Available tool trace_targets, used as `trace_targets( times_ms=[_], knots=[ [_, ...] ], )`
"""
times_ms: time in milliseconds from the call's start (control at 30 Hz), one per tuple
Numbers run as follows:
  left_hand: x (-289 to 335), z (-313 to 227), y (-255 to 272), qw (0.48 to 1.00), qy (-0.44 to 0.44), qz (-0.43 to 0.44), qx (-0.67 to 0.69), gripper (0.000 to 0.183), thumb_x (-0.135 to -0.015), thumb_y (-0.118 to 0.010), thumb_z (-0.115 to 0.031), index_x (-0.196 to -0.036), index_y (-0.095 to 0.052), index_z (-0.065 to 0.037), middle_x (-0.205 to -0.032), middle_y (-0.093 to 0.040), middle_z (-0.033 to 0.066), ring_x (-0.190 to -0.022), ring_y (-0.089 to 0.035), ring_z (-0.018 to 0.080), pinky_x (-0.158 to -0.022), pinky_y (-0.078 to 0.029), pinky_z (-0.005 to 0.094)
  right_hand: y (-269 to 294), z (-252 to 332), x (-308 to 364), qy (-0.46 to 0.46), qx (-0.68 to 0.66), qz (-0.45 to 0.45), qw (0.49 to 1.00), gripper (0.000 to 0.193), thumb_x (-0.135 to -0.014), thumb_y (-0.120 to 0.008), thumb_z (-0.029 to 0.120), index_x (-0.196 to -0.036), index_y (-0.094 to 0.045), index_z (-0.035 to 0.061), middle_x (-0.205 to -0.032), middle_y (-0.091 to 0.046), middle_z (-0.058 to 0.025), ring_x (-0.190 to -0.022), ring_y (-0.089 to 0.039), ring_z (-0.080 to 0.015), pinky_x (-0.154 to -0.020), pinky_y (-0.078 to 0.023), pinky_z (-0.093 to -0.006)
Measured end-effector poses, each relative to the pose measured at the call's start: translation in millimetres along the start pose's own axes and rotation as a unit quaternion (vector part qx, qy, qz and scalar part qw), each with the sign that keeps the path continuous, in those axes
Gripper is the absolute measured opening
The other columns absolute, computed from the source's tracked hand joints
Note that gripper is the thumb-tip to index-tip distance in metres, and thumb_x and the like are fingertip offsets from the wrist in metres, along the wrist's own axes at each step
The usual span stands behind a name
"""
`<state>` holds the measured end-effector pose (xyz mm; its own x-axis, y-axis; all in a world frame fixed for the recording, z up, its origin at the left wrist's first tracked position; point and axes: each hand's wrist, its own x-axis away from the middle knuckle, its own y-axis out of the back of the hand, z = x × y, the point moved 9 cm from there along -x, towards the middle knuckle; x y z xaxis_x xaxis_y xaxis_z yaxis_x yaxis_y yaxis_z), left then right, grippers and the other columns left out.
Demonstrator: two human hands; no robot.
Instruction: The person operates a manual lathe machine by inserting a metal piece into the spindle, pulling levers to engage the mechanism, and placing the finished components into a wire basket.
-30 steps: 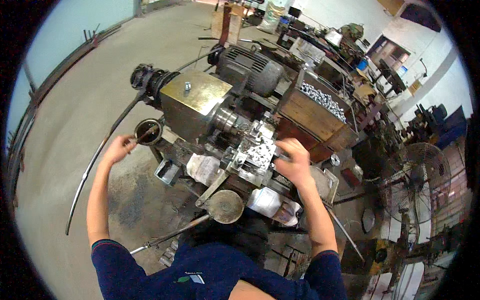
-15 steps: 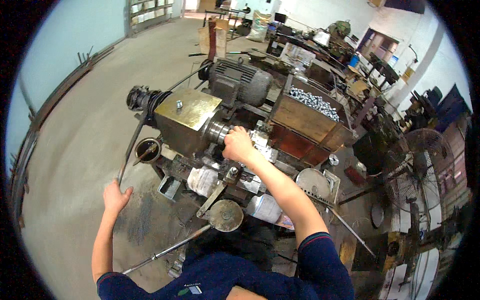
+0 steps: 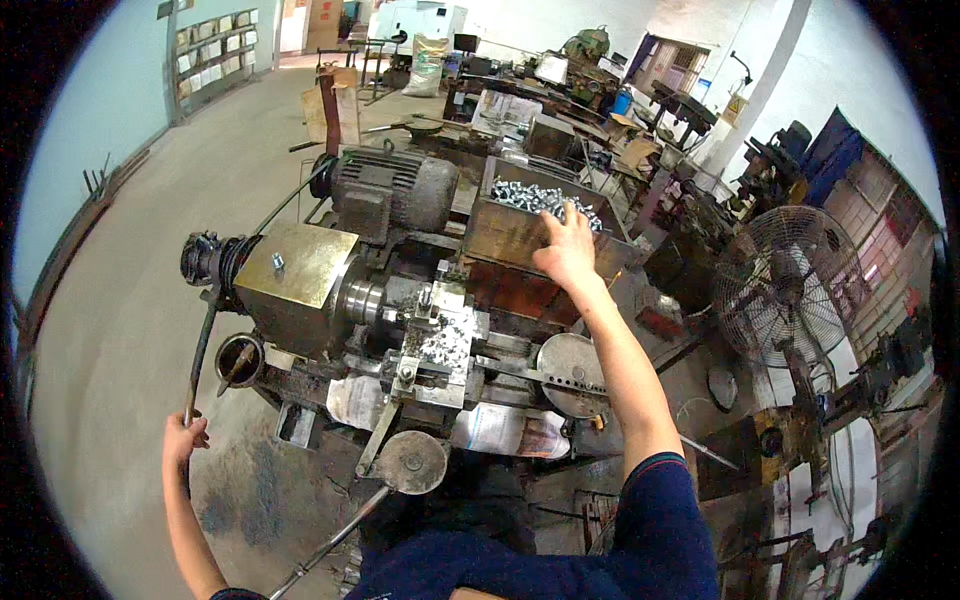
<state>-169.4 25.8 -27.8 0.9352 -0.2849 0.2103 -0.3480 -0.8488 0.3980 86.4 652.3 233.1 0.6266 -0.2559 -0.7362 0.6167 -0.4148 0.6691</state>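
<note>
At the lower left, my left hand [image 3: 184,438] is closed round the lower end of a long dark lever [image 3: 203,345], which runs up to the pulley end of a small lathe's brass-topped headstock [image 3: 310,262]. My right hand [image 3: 566,250] reaches over the near wall of a wooden box [image 3: 512,232], its fingers spread at the edge of a heap of small shiny metal parts [image 3: 530,195]. Its fingertips partly overlap the heap, and I see nothing held in them. The bare steel spindle [image 3: 362,300] faces the chip-covered tool slide [image 3: 440,335] at the middle.
Behind the headstock sits a ribbed electric motor [image 3: 395,190]. A round pot with a brush [image 3: 240,360] hangs at the lathe's left. Near me are a round metal disc [image 3: 415,462] on a rod and a white bag [image 3: 510,430]. A caged fan [image 3: 790,285] stands at the right.
My right hand has left the spindle and moved right and away from me to the box of metal parts. My left hand still holds the lever. The view has shifted to the right.
</note>
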Motion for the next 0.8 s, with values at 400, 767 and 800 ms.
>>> trace_targets(
  times_ms=[400, 767, 800],
  knots=[
    [-16, -22, -1, 0.993, -0.042, 0.112, 0.001, 0.037, -0.076, -0.064, -0.013, -0.103, -0.049, 0.006, -0.075, -0.060, 0.0127, -0.066, -0.061, 0.0201, -0.059, -0.053, 0.0316, 62, -156, 243, -0.302, -0.182, 0.091, 0.931, 0.044, -0.052, -0.064, 0.011, -0.096, -0.064, 0.0028, -0.120, -0.051, -0.0182, -0.105, -0.053, -0.0322, -0.089, -0.043, -0.0358],
    [-51, 59, -23, 0.984, 0.150, -0.029, 0.097, 0.043, -0.081, -0.061, -0.034, -0.115, -0.051, -0.009, -0.080, -0.055, 0.0024, -0.067, -0.053, 0.0184, -0.069, -0.048, 0.0374, 289, -270, 663, -0.415, 0.220, 0.173, 0.866, 0.014, -0.065, -0.057, 0.020, -0.069, -0.065, 0.0086, -0.076, -0.064, -0.0128, -0.070, -0.062, -0.0282, -0.061, -0.050, -0.0352],
    [-48, 53, -28, 0.985, 0.146, -0.029, 0.085, 0.043, -0.081, -0.061, -0.034, -0.115, -0.051, -0.009, -0.080, -0.055, 0.0025, -0.067, -0.053, 0.0184, -0.069, -0.048, 0.0375, 299, -271, 710, -0.574, 0.150, 0.140, 0.793, 0.014, -0.064, -0.058, 0.021, -0.064, -0.063, 0.0081, -0.070, -0.063, -0.0129, -0.067, -0.061, -0.0303, -0.061, -0.051, -0.0364]
  ],
)
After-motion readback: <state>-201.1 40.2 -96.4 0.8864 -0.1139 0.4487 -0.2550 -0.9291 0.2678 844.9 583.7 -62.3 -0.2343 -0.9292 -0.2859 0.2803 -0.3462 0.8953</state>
